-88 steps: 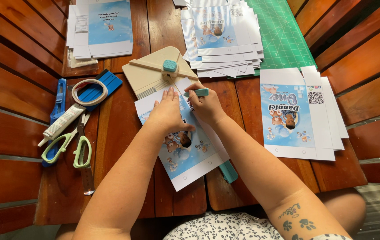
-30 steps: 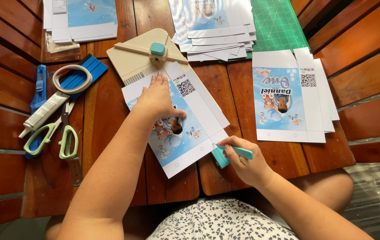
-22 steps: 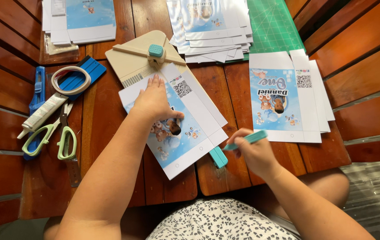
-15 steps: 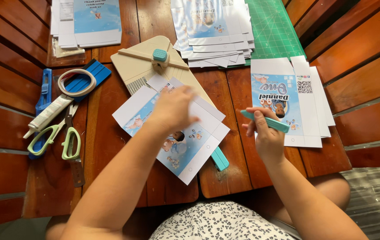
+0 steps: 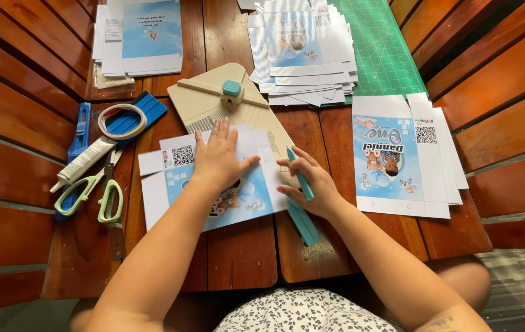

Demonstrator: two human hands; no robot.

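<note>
The left hand point(image 5: 216, 160) lies flat, fingers spread, pressing the blue printed sheet point(image 5: 213, 187) at table centre, just below the beige paper trimmer point(image 5: 225, 107) at twelve o'clock, while at three o'clock the right hand point(image 5: 311, 184) grips a teal scoring tool point(image 5: 300, 174)

bare forearms; white black-speckled garment, perhaps tattoo

Printed sheet point(image 5: 213, 187) now turned landscape under the left hand point(image 5: 218, 161) — right hand point(image 5: 311, 184) brings the teal tool point(image 5: 300, 174) back beside it.
</note>
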